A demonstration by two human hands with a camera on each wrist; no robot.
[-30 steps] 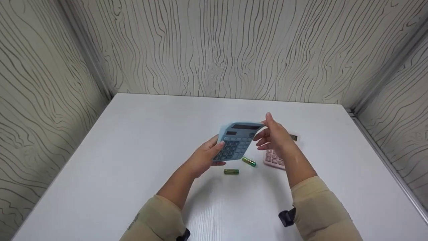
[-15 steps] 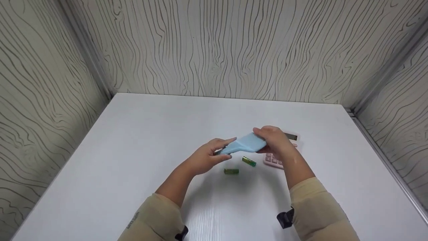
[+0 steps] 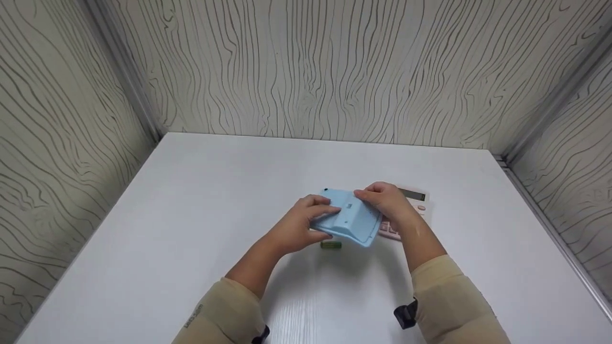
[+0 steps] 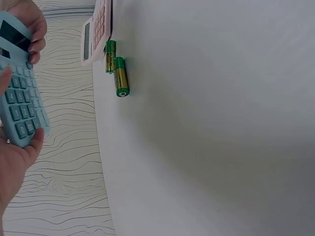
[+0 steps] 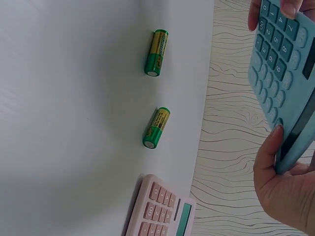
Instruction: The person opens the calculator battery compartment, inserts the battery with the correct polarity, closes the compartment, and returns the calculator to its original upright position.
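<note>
A light blue calculator (image 3: 356,220) is held above the table by both hands, its back with a raised ridge towards the head view. My left hand (image 3: 297,227) grips one end, fingers across the back. At the opposite end my right hand (image 3: 389,203) pinches the edge. The keys and dark display of this calculator (image 4: 19,93) show in the left wrist view. Below it one green and gold battery (image 3: 331,245) lies on the table. Hidden in the head view, a second battery (image 5: 156,128) appears beside the first in the right wrist view.
A pink calculator (image 3: 415,203) lies on the white table (image 3: 229,181) at the right, partly covered by my right hand and the blue calculator. Wood-patterned panels (image 3: 306,71) stand behind the table and along both sides.
Both hands have turned the blue calculator over, from its keys facing the head view to its back. My right hand has come to pinch its edge. One battery is now hidden behind it.
</note>
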